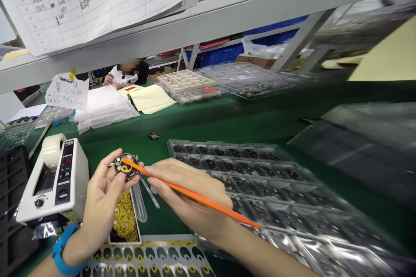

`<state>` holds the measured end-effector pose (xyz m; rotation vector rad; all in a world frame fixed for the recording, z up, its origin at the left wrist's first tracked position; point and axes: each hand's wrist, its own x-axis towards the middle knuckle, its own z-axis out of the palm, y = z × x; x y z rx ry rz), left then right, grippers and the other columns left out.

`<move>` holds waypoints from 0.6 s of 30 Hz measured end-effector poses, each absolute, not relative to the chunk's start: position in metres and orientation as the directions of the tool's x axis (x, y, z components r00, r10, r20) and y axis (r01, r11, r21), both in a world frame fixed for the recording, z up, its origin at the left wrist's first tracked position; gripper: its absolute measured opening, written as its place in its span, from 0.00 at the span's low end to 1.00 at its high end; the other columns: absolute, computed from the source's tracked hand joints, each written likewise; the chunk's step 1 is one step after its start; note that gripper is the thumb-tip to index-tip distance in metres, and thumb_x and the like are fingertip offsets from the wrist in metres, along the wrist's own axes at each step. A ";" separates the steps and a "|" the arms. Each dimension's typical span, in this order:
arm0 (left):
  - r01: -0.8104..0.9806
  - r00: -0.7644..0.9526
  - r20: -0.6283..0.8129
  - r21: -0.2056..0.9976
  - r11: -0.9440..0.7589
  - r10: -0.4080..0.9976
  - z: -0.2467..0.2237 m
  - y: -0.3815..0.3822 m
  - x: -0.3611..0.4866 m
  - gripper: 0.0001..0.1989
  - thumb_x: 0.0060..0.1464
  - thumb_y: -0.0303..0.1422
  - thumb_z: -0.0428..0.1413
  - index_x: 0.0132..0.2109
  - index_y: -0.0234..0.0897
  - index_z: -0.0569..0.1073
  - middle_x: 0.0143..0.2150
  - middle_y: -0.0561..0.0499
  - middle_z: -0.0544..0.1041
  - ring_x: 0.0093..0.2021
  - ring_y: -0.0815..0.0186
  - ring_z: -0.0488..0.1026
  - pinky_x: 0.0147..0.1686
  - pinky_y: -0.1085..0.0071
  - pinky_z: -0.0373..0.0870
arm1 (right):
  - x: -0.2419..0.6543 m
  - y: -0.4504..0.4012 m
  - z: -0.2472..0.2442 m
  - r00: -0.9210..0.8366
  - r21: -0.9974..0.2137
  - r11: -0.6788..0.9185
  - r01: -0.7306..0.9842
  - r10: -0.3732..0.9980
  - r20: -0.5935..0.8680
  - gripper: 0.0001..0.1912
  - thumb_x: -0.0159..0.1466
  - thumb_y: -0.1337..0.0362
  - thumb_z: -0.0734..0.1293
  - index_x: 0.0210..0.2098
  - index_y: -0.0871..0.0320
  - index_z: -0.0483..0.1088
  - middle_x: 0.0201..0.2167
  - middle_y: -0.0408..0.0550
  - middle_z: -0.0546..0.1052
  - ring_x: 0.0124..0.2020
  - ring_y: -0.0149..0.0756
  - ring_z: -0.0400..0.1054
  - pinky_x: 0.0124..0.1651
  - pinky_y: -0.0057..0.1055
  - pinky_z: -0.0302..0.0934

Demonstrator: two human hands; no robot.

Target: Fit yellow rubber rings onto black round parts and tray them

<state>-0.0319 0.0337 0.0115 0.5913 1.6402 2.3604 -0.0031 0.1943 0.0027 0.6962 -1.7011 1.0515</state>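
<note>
My left hand [105,186], with a blue band on its wrist, holds a small round part [126,167] between thumb and fingers. The part has a dark rim and a yellow ring-shaped piece on its face. My right hand [191,194] grips a long orange stick [201,199], whose tip touches the yellow piece. Below the hands, a white box [141,241] contains many yellow rings [125,218]. A sheet of yellow and dark ring shapes [146,262] lies at the bottom edge. Clear trays of dark parts [234,164] spread out beneath and beyond my right hand.
A white tape dispenser [69,173] stands at left beside a black tray [14,207]. Tweezers [151,192] lie near my hands. A dark round part [154,136] sits farther back. A shelf beam [227,19] crosses above; a person [126,73] sits beyond.
</note>
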 end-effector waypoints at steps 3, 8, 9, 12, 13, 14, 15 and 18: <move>0.071 -0.913 0.203 0.933 -0.352 0.354 0.009 0.036 -0.029 0.18 0.59 0.34 0.60 0.56 0.38 0.70 0.50 0.45 0.78 0.52 0.57 0.75 0.50 0.66 0.78 | -0.009 0.191 -0.003 -0.356 -0.345 0.437 -0.831 0.058 0.933 0.12 0.62 0.80 0.65 0.42 0.62 0.73 0.33 0.51 0.79 0.34 0.32 0.74 0.38 0.28 0.72; 0.058 -0.921 0.189 0.931 -0.360 0.340 0.007 0.039 -0.029 0.19 0.59 0.35 0.61 0.56 0.37 0.70 0.50 0.44 0.78 0.52 0.55 0.75 0.49 0.64 0.78 | -0.006 0.190 -0.002 -0.383 -0.358 0.455 -0.815 0.041 0.923 0.12 0.63 0.80 0.65 0.42 0.62 0.73 0.34 0.51 0.79 0.34 0.33 0.74 0.38 0.30 0.72; 0.057 -0.920 0.190 0.930 -0.363 0.342 0.007 0.039 -0.029 0.19 0.59 0.35 0.61 0.56 0.37 0.70 0.50 0.44 0.78 0.52 0.55 0.75 0.49 0.64 0.78 | -0.005 0.190 -0.002 -0.374 -0.341 0.472 -0.813 0.026 0.927 0.12 0.63 0.80 0.65 0.43 0.62 0.73 0.34 0.51 0.79 0.35 0.33 0.74 0.38 0.30 0.72; 0.052 -0.920 0.188 0.928 -0.368 0.344 0.005 0.039 -0.030 0.20 0.58 0.36 0.61 0.56 0.37 0.70 0.50 0.43 0.78 0.53 0.54 0.75 0.49 0.64 0.78 | -0.005 0.189 -0.003 -0.323 -0.253 0.542 -0.802 -0.036 0.946 0.10 0.63 0.80 0.65 0.42 0.65 0.72 0.34 0.52 0.79 0.37 0.34 0.74 0.42 0.32 0.73; 0.049 -0.921 0.183 0.930 -0.364 0.344 0.005 0.039 -0.030 0.21 0.58 0.36 0.61 0.56 0.36 0.70 0.50 0.42 0.78 0.53 0.54 0.74 0.49 0.64 0.78 | -0.005 0.189 -0.004 -0.300 -0.209 0.571 -0.794 -0.068 0.951 0.09 0.63 0.80 0.65 0.42 0.66 0.71 0.34 0.54 0.79 0.38 0.35 0.74 0.43 0.32 0.73; 0.047 -0.924 0.178 0.932 -0.359 0.340 0.004 0.039 -0.031 0.21 0.58 0.36 0.61 0.56 0.36 0.69 0.49 0.42 0.78 0.53 0.53 0.74 0.49 0.64 0.78 | -0.005 0.188 -0.004 -0.269 -0.148 0.602 -0.785 -0.115 0.956 0.08 0.64 0.80 0.64 0.42 0.68 0.71 0.35 0.55 0.79 0.39 0.37 0.74 0.44 0.33 0.73; 0.046 -0.927 0.171 0.936 -0.350 0.335 0.003 0.039 -0.032 0.22 0.57 0.36 0.61 0.57 0.36 0.69 0.49 0.42 0.78 0.54 0.53 0.74 0.49 0.65 0.77 | -0.005 0.188 -0.005 -0.237 -0.075 0.631 -0.772 -0.176 0.955 0.08 0.65 0.79 0.63 0.42 0.69 0.71 0.36 0.57 0.79 0.40 0.39 0.74 0.44 0.35 0.74; 0.034 -0.937 0.140 0.948 -0.316 0.321 0.002 0.038 -0.035 0.20 0.58 0.36 0.60 0.56 0.36 0.71 0.49 0.42 0.78 0.53 0.54 0.74 0.49 0.65 0.77 | -0.005 0.188 -0.006 -0.165 0.152 0.680 -0.718 -0.379 0.911 0.11 0.67 0.77 0.59 0.41 0.74 0.72 0.37 0.62 0.79 0.40 0.45 0.74 0.43 0.39 0.74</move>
